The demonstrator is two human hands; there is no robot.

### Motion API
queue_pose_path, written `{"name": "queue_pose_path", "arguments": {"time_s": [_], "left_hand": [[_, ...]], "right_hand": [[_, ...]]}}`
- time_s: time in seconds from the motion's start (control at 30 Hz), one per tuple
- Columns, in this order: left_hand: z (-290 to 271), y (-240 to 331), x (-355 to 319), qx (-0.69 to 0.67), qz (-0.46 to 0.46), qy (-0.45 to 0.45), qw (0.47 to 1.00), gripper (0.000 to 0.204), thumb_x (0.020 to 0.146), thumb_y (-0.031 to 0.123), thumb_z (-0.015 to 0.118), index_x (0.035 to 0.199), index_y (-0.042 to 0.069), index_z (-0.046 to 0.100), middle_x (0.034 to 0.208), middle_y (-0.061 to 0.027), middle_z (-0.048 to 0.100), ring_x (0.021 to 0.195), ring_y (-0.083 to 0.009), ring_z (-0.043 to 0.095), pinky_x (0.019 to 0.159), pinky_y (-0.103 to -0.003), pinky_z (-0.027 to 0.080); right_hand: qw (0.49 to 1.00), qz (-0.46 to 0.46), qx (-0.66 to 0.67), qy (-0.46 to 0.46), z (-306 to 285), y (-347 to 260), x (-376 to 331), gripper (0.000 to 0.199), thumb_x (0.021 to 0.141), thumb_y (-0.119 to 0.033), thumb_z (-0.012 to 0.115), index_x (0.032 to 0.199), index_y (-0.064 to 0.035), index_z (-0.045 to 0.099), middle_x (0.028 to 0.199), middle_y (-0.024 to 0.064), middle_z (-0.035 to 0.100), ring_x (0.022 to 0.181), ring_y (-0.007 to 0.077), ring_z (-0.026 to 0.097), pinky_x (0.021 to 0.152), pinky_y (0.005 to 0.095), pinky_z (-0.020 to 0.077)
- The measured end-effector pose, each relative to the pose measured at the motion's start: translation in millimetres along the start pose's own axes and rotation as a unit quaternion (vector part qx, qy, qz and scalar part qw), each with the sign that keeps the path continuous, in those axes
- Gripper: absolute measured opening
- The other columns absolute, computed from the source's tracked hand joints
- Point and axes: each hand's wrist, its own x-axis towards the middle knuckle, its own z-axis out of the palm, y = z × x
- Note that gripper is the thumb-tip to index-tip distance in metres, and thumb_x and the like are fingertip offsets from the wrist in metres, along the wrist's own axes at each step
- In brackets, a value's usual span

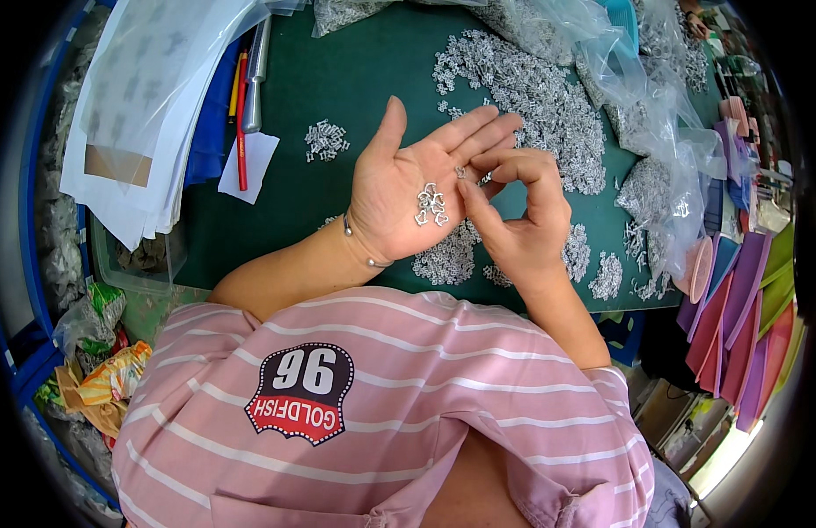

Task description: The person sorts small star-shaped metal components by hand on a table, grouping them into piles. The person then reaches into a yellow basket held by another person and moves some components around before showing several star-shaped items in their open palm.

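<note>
My left hand (383, 189) lies palm up over the table, its fingers stretched out flat and the thumb apart. Several small silver metal pieces (431, 205), bent like little hooks or clips, rest loose on that palm. Thumb and forefinger of my right hand (533, 207) pinch one similar silver metal piece (461, 172) just above the left fingers. Beyond and right of the hands spreads a big heap of such pieces (548, 114). Smaller heaps lie partly under my hands, including one pile (447, 255) below the left palm.
On the green table (285, 220) a small separate pile (326, 141) sits left of my hand. Papers (126, 114), a red pencil (242, 132) and a metal tool (257, 79) lie farther left. Filled plastic bags (641, 189) line the right side, near colourful bins (742, 317). Another person's hand (696, 25) shows far right.
</note>
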Motion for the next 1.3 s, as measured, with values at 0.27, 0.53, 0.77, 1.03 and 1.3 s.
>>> {"name": "queue_pose_path", "arguments": {"time_s": [0.27,0.53,0.77,1.03,1.3], "left_hand": [[1,-2,1,-0.02,0.001,-0.005,1.0,0.086,0.089,0.065,0.028,0.143,-0.001,0.019,0.151,-0.0189,0.015,0.141,-0.0287,0.013,0.115,-0.04,0.009],[2,-2,1,-0.034,-0.001,-0.004,0.999,0.085,0.089,0.064,0.029,0.143,-0.001,0.02,0.151,-0.0184,0.016,0.14,-0.0293,0.014,0.114,-0.041,0.01],[2,-2,0,-0.034,0.003,0.002,0.999,0.084,0.09,0.064,0.029,0.142,-0.001,0.022,0.151,-0.018,0.017,0.14,-0.0296,0.015,0.114,-0.042,0.011],[1,-2,1,-0.026,0.002,0.0,1.0,0.085,0.089,0.064,0.029,0.143,-0.001,0.02,0.151,-0.0185,0.017,0.141,-0.0298,0.013,0.114,-0.041,0.01],[0,-1,1,-0.002,0.0,-0.004,1.0,0.087,0.089,0.066,0.028,0.144,0.0,0.018,0.151,-0.0182,0.014,0.141,-0.0289,0.012,0.114,-0.042,0.012]], "right_hand": [[0.998,-0.039,0.039,-0.012,1,2,0,0.023,0.067,0.01,0.067,0.078,-0.0052,0.053,0.083,0.0058,0.065,0.073,0.0213,0.058,0.068,0.0308,0.0452],[0.995,-0.007,0.098,0.021,-2,5,-5,0.021,0.069,0.011,0.064,0.079,-0.0029,0.053,0.084,0.0097,0.065,0.076,0.0215,0.059,0.069,0.0298,0.0467],[0.997,0.015,0.066,0.039,-2,7,-8,0.02,0.071,0.011,0.062,0.081,-0.0021,0.052,0.083,0.0102,0.065,0.076,0.0211,0.059,0.069,0.0294,0.0461],[0.996,0.011,0.078,0.039,3,4,-9,0.023,0.069,0.009,0.066,0.082,-0.0035,0.053,0.08,0.0072,0.063,0.073,0.0198,0.056,0.068,0.0291,0.0445],[0.999,0.0,0.04,0.018,7,-1,-8,0.028,0.065,0.003,0.074,0.083,-0.0065,0.055,0.081,0.0028,0.063,0.072,0.0184,0.054,0.068,0.0297,0.0408]]}}
